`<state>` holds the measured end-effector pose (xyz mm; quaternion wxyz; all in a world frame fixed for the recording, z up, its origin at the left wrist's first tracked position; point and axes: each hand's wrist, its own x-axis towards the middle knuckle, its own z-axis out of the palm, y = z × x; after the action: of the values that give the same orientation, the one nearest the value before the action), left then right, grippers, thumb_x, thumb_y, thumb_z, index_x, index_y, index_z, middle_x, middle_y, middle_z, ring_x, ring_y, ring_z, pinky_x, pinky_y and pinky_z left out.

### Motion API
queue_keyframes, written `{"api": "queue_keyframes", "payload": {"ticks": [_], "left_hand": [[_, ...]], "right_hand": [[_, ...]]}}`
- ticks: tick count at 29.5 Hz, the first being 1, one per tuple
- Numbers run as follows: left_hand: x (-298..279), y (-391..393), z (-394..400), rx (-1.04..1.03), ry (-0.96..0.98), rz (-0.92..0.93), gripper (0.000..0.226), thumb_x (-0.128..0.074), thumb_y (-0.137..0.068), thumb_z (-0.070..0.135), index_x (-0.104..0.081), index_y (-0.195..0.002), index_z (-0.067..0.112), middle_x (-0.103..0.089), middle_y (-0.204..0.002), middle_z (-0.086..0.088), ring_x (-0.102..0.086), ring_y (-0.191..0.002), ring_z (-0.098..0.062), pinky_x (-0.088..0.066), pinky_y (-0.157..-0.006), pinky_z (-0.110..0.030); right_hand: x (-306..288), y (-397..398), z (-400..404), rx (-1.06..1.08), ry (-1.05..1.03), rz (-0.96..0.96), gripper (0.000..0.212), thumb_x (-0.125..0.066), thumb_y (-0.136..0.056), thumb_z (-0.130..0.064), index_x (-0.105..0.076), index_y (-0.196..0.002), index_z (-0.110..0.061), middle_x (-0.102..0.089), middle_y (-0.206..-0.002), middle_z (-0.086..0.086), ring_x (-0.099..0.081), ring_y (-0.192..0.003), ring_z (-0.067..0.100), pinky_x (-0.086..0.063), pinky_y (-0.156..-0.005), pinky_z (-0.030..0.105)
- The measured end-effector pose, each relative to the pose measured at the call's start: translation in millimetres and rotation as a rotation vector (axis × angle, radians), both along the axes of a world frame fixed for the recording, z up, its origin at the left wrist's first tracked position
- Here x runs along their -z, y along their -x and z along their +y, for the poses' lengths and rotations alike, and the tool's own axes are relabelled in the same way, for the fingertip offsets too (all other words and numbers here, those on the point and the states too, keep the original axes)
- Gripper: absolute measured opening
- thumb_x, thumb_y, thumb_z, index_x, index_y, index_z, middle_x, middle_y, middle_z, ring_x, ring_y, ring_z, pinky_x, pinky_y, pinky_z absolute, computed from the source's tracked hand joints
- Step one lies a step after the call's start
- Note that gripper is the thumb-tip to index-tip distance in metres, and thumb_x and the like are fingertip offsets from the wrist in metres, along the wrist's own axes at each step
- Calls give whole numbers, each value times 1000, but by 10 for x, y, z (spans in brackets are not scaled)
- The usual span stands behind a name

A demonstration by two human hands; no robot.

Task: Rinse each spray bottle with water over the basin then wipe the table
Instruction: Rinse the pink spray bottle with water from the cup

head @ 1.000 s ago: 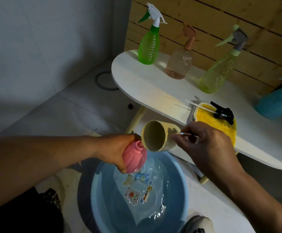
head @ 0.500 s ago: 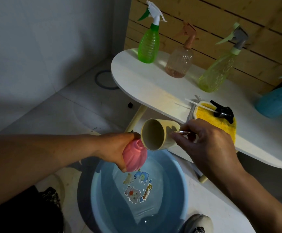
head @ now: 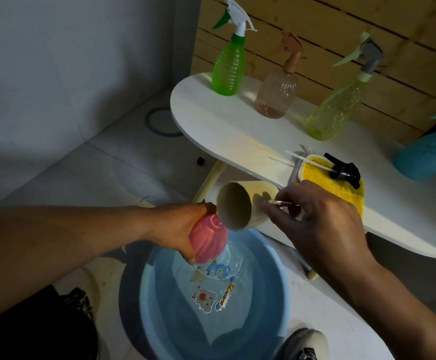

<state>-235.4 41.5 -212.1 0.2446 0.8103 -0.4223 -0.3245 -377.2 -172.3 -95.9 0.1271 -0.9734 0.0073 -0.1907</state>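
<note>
Pink bottle [head: 207, 241], centre of frame, is held directly over the blue basin [head: 276, 289] at lower centre. Its neck seems to point up toward the tilted beige cup [head: 240, 206], though the hand hides the opening. Judgement: the bottle is kept over the basin so that run-off lands there, and a thin stream of water does show beneath it, rippling the surface.

Left hand [head: 183, 227]: fingers wrapped firmly around the pink bottle's body. Right hand [head: 320, 219]: fingers curled on the cup from the right, at what looks like a thin handle, mouth tipped toward the bottle. Whether water is leaving the cup now cannot be told.

On the white table [head: 227, 131], upper right: a green bottle [head: 228, 71], a peach bottle [head: 276, 94] and a yellow-green bottle [head: 333, 110] stand upright in a row along the wooden wall, heads still on; judged to be waiting their turn. A teal bottle [head: 429, 157] lies at the right edge, partly cut off. A black spray head [head: 344, 170] rests on a yellow cloth [head: 336, 185] near the table's front edge, likely unscrewed from the pink bottle and parked, with the cloth handy for wiping.
</note>
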Motion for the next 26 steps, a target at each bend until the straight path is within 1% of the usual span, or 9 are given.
{"api": "queue_keyframes", "payload": {"ticks": [5,8,11,16,19,22,24,26], "left_hand": [[-14,2,-3,-7,4,-8,102,-97,-63,34,-34,-144,39,-47,-117,25,-54,-111,-7,-51,-80,-19],[-10,3,-6,-5,5,-21,101,-98,-62,36,-35,-142,39,-47,-112,27,-54,-106,-6,-50,-77,-17],[-11,8,-10,-10,5,-24,99,-97,-62,35,-36,-140,39,-46,-109,29,-53,-103,-5,-47,-73,-14],[5,8,-11,-10,1,-35,101,-97,-62,35,-35,-142,39,-46,-112,27,-54,-106,-6,-48,-74,-16],[-2,9,-14,0,4,-31,103,-97,-62,35,-34,-143,40,-47,-121,23,-53,-110,-7,-52,-80,-21],[0,10,-17,9,-5,-22,102,-98,-62,35,-34,-142,39,-50,-127,19,-55,-115,-10,-58,-89,-31],[-8,12,-20,5,-11,-26,97,-98,-62,35,-36,-137,40,-51,-120,22,-56,-111,-10,-58,-88,-32],[-11,11,-23,5,-16,-28,93,-97,-63,34,-35,-131,43,-48,-110,25,-55,-105,-8,-56,-84,-25]], "right_hand": [[5,5,-7,1,19,-9,26,-61,-91,-51,-70,-85,-27,-61,-77,-11,-56,-67,12,-47,-53,34],[8,10,-17,-4,18,-14,27,-61,-91,-52,-70,-86,-27,-61,-78,-11,-56,-68,13,-49,-53,37],[5,11,-9,-6,21,-19,26,-62,-91,-51,-70,-87,-27,-61,-79,-10,-57,-69,14,-49,-53,37],[25,9,-20,-16,38,-15,25,-61,-92,-50,-70,-88,-27,-61,-80,-10,-58,-70,15,-49,-53,37],[24,13,-21,-28,46,-18,24,-62,-92,-49,-70,-89,-27,-61,-80,-10,-58,-70,15,-49,-53,37],[9,21,-14,-35,62,-36,23,-63,-93,-48,-70,-88,-26,-61,-79,-10,-57,-69,15,-49,-52,37],[2,24,-13,-38,67,-49,23,-63,-93,-48,-69,-87,-26,-60,-79,-9,-57,-69,15,-48,-51,37],[-3,26,-10,-41,77,-54,23,-63,-94,-48,-70,-88,-26,-60,-79,-9,-57,-70,16,-48,-51,37]]}}
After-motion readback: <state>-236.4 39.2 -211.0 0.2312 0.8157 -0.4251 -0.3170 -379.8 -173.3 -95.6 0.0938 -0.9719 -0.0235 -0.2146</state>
